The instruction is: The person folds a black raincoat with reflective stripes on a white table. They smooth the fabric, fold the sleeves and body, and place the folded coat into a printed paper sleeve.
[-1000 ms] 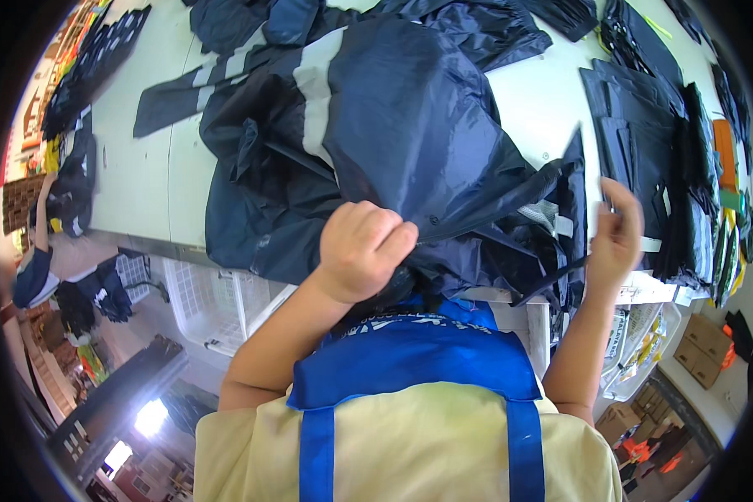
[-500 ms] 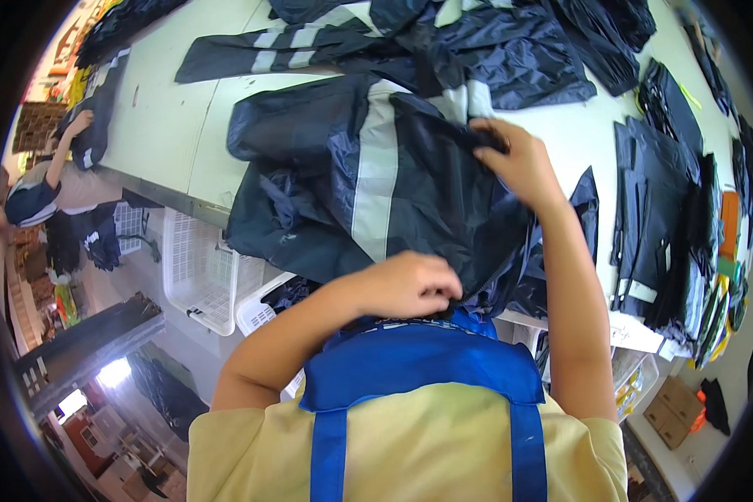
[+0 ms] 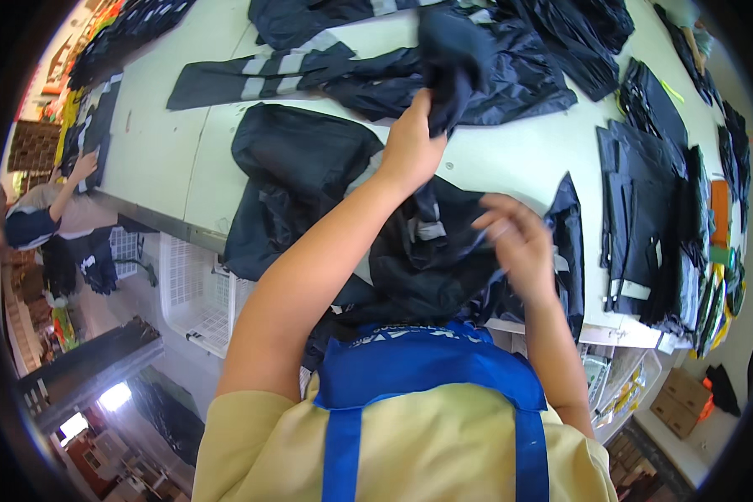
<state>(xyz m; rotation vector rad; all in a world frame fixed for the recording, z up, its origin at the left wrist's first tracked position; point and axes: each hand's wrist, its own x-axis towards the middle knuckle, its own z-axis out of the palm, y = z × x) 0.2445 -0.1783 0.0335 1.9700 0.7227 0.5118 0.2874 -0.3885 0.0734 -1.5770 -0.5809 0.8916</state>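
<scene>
1. In the head view, the left hand [image 3: 410, 146] is stretched far out over the pale table [image 3: 155, 142] and is closed on a fold of a dark navy, shiny waterproof garment [image 3: 468, 63], which is lifted off the surface at that spot.
2. The rest of that garment is spread over the far part of the table, with grey reflective bands visible on a sleeve-like part [image 3: 263, 71] lying flat to the left.
3. The right hand [image 3: 519, 243] is held nearer the body, fingers bent and partly closed; a thin edge of a second dark navy garment [image 3: 427, 259] seems to be pinched, but the grip cannot be told for certain because of blur.
4. This second garment is draped over the near edge of the table, directly before the person's blue apron bib [image 3: 431, 368], and grey reflective strips are seen on it just beside the right hand.
5. A neat stack of folded dark garments [image 3: 648, 226] is seen on the right part of the table, well apart from the left hand and near the right hand.
6. A white plastic lattice basket [image 3: 197, 289] is placed below the table edge on the left.
7. Another person [image 3: 46, 213] is seen at the far left, with one hand raised to the table.
</scene>
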